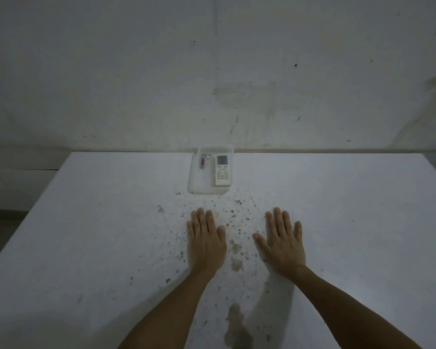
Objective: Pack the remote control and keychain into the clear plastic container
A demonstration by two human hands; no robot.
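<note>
A clear plastic container (198,186) lies at the far middle of the white table. Inside it, on the right, rests a white remote control (223,170) with a small grey screen. On the left inside lies a red keychain (203,161) with metal rings. My left hand (206,238) lies flat on the table, palm down, fingers together, well in front of the container. Beside it my right hand (280,239) lies flat too, fingers slightly spread. Neither hand holds anything.
The white table (337,222) has brown stains and specks between and beyond my hands. A stained white wall (212,71) rises right behind the table's far edge. The table's left edge runs diagonally at the left.
</note>
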